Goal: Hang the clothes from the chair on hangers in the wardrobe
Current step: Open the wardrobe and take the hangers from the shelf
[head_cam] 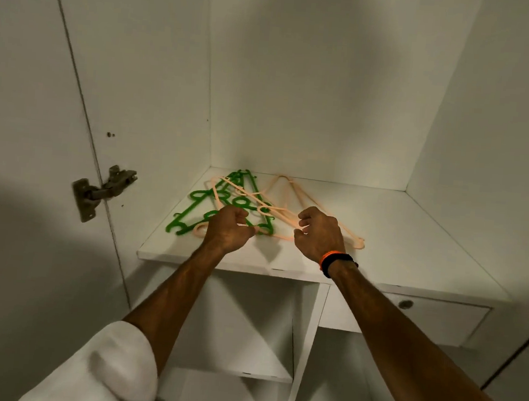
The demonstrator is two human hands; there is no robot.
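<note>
Two hands work at the tangle on the wardrobe shelf [412, 245], its front edge nearest. The left hand [228, 229] and right hand [319, 234], fingers curled, each pinch a peach hanger [282, 216] just behind that edge. Green hangers [201, 207] lie further back-left. Likely step: freeing one hanger; next, lift it clear. No clothes or chair in view.

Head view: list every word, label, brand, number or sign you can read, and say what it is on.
None: no readable text in this view.
Green hangers, peach hangers, wristband, hinge, drawer knob, shelf: no writing visible.
</note>
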